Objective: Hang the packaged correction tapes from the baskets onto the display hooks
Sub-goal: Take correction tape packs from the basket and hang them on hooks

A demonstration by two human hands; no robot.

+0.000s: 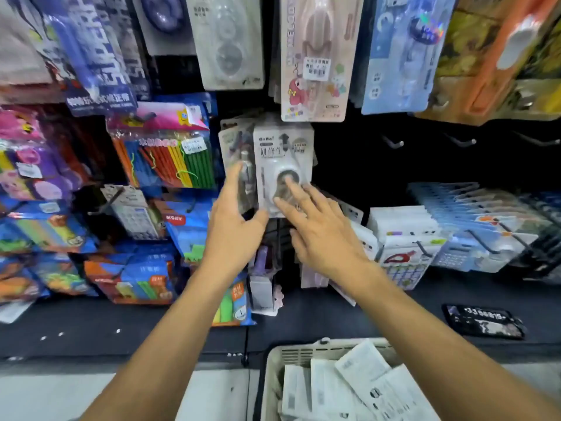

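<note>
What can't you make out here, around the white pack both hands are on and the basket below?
- Head view: the hook behind the white correction tape pack; the pack's card hides whether it is threaded on.
- The cream plastic basket: the bottom edge cuts it off, so its pack count is unknown.
- Printed text on the pack: blurred.
- Left hand and right hand: fingertip contact with the pack's sides is unclear.

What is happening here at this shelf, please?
A person is stocking a shop display. Both hands are at a white correction tape pack hanging on the rack: the right hand presses straight fingers on its front, and the left hand is open beside it. A basket below holds more packs. Empty hooks show to the right.
</note>
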